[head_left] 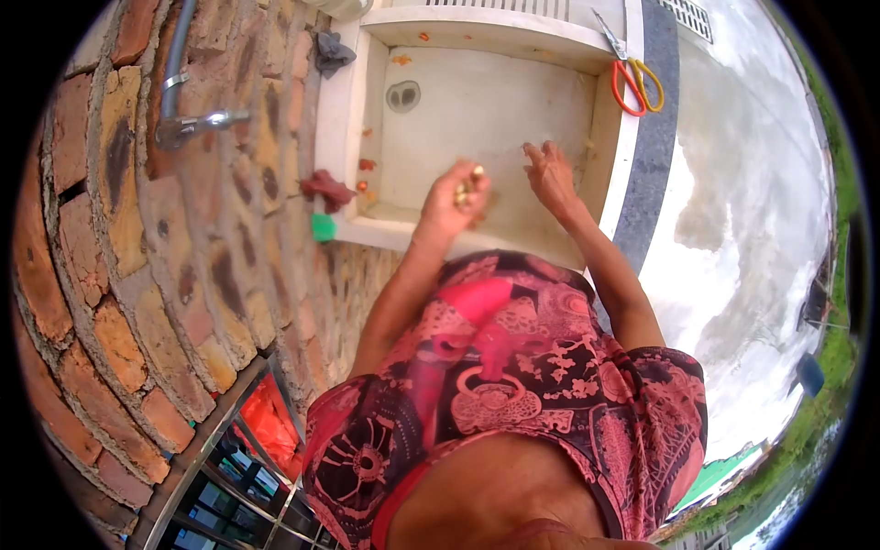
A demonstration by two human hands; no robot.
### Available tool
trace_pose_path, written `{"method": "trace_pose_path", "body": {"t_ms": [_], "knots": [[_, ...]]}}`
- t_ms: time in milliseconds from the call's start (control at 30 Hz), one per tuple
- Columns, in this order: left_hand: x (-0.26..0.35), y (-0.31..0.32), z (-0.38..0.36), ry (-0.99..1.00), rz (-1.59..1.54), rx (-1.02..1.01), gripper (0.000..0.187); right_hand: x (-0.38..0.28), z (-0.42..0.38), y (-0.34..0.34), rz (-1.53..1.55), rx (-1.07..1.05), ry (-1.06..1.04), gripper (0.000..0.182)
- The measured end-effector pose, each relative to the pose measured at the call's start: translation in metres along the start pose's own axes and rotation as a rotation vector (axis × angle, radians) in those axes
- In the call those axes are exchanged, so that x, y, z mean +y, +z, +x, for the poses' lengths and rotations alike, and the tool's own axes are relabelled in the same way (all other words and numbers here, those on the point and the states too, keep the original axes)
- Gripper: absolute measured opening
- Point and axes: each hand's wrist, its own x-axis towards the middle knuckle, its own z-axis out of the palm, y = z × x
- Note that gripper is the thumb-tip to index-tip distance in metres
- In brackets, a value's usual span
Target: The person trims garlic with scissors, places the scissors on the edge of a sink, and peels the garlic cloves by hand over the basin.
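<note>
My left hand (453, 200) is over the front part of a pale sink (364, 110), its fingers curled around several small, rounded, yellowish pieces (463, 194) whose kind I cannot make out. Some of them show between the fingers and palm, and the hand is slightly blurred. To its right, my right hand (551, 176) hangs above the basin with fingers apart and nothing in it. A drain (402, 96) lies at the basin's back left. Small orange and red scraps (368, 165) stick along the basin's left side.
Scissors (629, 78) with red and yellow handles lie on the right rim. A dark red cloth (328, 189), a green block (323, 227) and a grey rag (334, 54) sit along the left rim. A metal tap (202, 126) juts from the brick wall (119, 165).
</note>
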Motion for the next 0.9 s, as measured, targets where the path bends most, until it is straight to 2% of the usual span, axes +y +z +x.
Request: {"method": "trace_pose_path", "body": {"t_ms": [33,67,133,167,233,367,633,900], "knots": [[0.001,-0.001,0.000,-0.020,-0.004,-0.006,0.020,-0.011,0.004,-0.014,0.162,0.014,0.040,0.017],[0.002,-0.003,0.000,-0.021,-0.006,-0.001,0.020,-0.023,0.007,-0.030,0.165,0.010,0.041,0.017],[0.003,-0.006,-0.001,-0.060,0.062,-0.007,0.020,-0.048,0.013,-0.063,0.904,-0.182,0.141,0.013],[0.002,-0.005,-0.001,-0.069,0.062,-0.006,0.020,-0.059,0.016,-0.076,0.904,-0.179,0.150,0.013],[0.000,0.001,0.000,-0.031,0.200,0.073,0.020,-0.073,0.021,-0.095,0.847,-0.189,-0.083,0.008],[0.003,0.016,-0.008,-0.001,0.265,0.136,0.020,-0.069,0.019,-0.090,0.689,-0.115,-0.217,0.004],[-0.001,0.035,-0.014,0.097,0.370,0.239,0.020,-0.074,0.009,-0.086,0.657,-0.011,-0.325,0.008],[-0.002,0.031,-0.012,0.095,0.406,0.267,0.024,-0.077,0.002,-0.064,0.610,0.149,-0.377,0.015]]}}
